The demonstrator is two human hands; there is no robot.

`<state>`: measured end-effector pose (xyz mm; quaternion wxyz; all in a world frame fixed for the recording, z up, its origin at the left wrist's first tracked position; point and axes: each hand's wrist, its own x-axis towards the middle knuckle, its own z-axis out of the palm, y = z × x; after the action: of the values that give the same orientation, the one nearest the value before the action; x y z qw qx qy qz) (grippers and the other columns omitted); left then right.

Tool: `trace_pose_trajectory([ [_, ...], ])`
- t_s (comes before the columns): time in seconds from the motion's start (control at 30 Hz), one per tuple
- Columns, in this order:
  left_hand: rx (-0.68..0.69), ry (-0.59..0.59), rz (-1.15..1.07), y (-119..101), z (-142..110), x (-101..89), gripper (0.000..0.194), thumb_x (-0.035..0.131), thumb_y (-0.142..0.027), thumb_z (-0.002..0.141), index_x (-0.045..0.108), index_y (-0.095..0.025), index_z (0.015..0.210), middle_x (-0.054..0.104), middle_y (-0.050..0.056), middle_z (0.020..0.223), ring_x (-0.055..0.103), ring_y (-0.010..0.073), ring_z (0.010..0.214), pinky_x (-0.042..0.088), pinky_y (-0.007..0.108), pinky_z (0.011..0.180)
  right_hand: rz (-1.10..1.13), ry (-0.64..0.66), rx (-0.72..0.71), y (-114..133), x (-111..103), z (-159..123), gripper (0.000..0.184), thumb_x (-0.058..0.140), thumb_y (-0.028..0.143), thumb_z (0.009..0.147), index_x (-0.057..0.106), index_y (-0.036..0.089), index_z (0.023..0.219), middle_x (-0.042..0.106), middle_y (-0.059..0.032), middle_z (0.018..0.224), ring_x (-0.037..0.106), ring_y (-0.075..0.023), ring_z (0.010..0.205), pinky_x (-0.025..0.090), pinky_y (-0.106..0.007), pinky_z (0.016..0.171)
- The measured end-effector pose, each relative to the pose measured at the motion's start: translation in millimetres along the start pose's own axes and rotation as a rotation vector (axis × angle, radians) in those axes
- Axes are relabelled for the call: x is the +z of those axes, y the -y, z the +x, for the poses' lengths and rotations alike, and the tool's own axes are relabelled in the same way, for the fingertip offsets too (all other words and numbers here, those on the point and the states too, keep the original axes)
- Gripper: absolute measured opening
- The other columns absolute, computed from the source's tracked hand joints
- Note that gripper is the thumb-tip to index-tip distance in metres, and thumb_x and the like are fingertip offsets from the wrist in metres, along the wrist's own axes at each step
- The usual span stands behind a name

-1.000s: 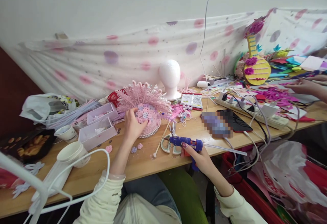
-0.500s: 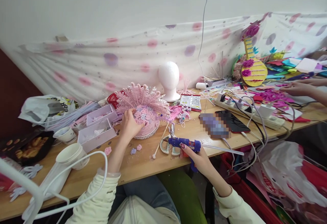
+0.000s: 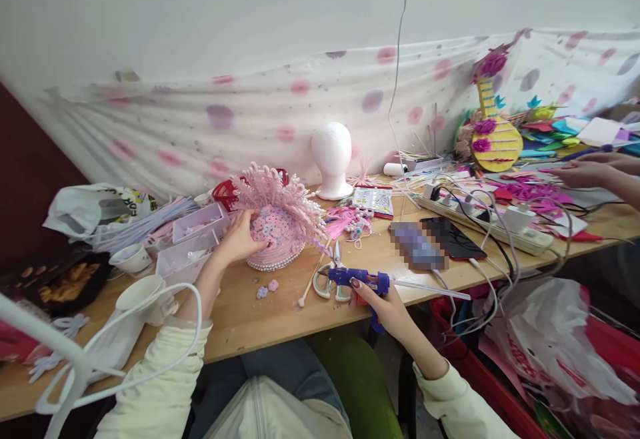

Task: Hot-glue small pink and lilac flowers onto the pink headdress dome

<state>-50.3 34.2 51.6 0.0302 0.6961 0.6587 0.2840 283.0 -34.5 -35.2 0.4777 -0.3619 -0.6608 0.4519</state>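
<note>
Left hand (image 3: 237,239) is gripping the pink headdress (image 3: 275,232) at its left side, thumb on the front. Headdress is sitting on the table (image 3: 245,322), left of centre. Right hand (image 3: 383,305) is wrapping around the blue glue gun (image 3: 363,281) near the table's near edge, nozzle pointing left. Scissors (image 3: 321,284) are lying by the nozzle. Two small flowers (image 3: 273,285) are lying on the headdress's near side; white foam head (image 3: 332,152) is standing beyond, to the right.
</note>
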Motion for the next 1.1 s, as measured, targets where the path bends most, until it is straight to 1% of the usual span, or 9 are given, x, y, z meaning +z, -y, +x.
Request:
trace_pose_trajectory([
  [0.27, 0.053, 0.059, -0.054, 8, 2, -14.1, 0.073, 0.078, -0.029, 0.054, 0.054, -0.018, 0.123, 0.058, 0.015, 0.134, 0.048, 0.0393, 0.133, 0.036, 0.055, 0.113, -0.052, -0.001, 0.009, 0, -2, 1, 0.057, 0.056, 0.067, 0.089, 0.067, 0.021, 0.057, 0.066, -0.0054, 0.065, 0.061, -0.0213, 0.07, 0.046, -0.034, 0.075],
  [0.37, 0.04, 0.044, -0.092, 11, -6, -24.9, 0.076, 0.078, -0.031, 0.055, 0.056, -0.02, 0.127, 0.057, 0.013, 0.139, 0.049, 0.0355, 0.134, 0.037, 0.049, 0.114, -0.074, -0.003, 0.011, -2, -2, 1, 0.057, 0.055, 0.067, 0.089, 0.066, 0.021, 0.057, 0.067, -0.0057, 0.066, 0.061, -0.0214, 0.069, 0.046, -0.034, 0.073],
  [0.47, -0.037, 0.006, -0.127, 25, -31, -38.2, 0.063, 0.067, -0.038, 0.069, 0.057, -0.021, 0.129, 0.063, 0.01, 0.133, 0.059, 0.0278, 0.124, 0.047, 0.041, 0.105, -0.077, -0.03, 0.027, -4, -3, 1, 0.056, 0.059, 0.069, 0.085, 0.067, 0.021, 0.057, 0.068, -0.0058, 0.067, 0.061, -0.0219, 0.07, 0.047, -0.034, 0.073],
  [0.53, -0.141, -0.01, -0.124, 39, -58, -41.7, 0.049, 0.058, -0.039, 0.076, 0.064, -0.019, 0.12, 0.073, 0.008, 0.111, 0.069, 0.0256, 0.102, 0.054, 0.039, 0.092, -0.077, -0.041, 0.034, -5, -4, 1, 0.056, 0.06, 0.069, 0.084, 0.068, 0.021, 0.057, 0.069, -0.006, 0.068, 0.062, -0.0226, 0.071, 0.048, -0.034, 0.074],
  [0.63, -0.299, -0.022, -0.076, 58, -100, -34.7, 0.031, 0.059, -0.036, 0.073, 0.072, -0.019, 0.095, 0.076, 0.008, 0.086, 0.071, 0.0275, 0.081, 0.055, 0.039, 0.079, -0.084, -0.035, 0.027, -5, -4, 1, 0.055, 0.06, 0.068, 0.085, 0.07, 0.022, 0.058, 0.069, -0.0055, 0.067, 0.064, -0.0227, 0.071, 0.048, -0.033, 0.074],
  [0.7, -0.366, -0.043, -0.049, 66, -118, -25.5, 0.027, 0.062, -0.037, 0.071, 0.073, -0.019, 0.088, 0.078, 0.01, 0.088, 0.072, 0.0302, 0.083, 0.053, 0.04, 0.077, -0.089, -0.041, 0.013, -3, -3, 2, 0.053, 0.062, 0.067, 0.085, 0.07, 0.022, 0.058, 0.069, -0.005, 0.066, 0.064, -0.0225, 0.07, 0.048, -0.033, 0.073],
  [0.8, -0.411, -0.063, -0.047, 70, -126, -14.4, 0.022, 0.065, -0.039, 0.07, 0.074, -0.022, 0.079, 0.079, 0.009, 0.086, 0.072, 0.0299, 0.08, 0.052, 0.038, 0.073, -0.107, -0.042, -0.004, 1, -2, 1, 0.054, 0.061, 0.067, 0.085, 0.07, 0.022, 0.057, 0.069, -0.0052, 0.065, 0.064, -0.0228, 0.068, 0.049, -0.033, 0.073],
  [0.93, -0.408, -0.082, -0.109, 59, -121, -8.9, 0.014, 0.065, -0.037, 0.07, 0.071, -0.025, 0.068, 0.076, 0.004, 0.068, 0.071, 0.0267, 0.068, 0.051, 0.035, 0.065, -0.13, -0.072, 0.006, 1, -1, 0, 0.056, 0.059, 0.069, 0.085, 0.069, 0.022, 0.056, 0.069, -0.006, 0.064, 0.064, -0.0231, 0.067, 0.049, -0.034, 0.07],
  [1.1, -0.278, -0.09, -0.24, 11, -126, 9.7, 0.019, 0.063, -0.041, 0.082, 0.073, -0.025, 0.082, 0.081, 0.001, 0.085, 0.076, 0.0231, 0.082, 0.056, 0.032, 0.076, -0.072, -0.089, -0.017, -7, 1, -5, 0.057, 0.058, 0.07, 0.085, 0.072, 0.021, 0.059, 0.071, -0.0068, 0.065, 0.066, -0.0238, 0.07, 0.05, -0.035, 0.074],
])
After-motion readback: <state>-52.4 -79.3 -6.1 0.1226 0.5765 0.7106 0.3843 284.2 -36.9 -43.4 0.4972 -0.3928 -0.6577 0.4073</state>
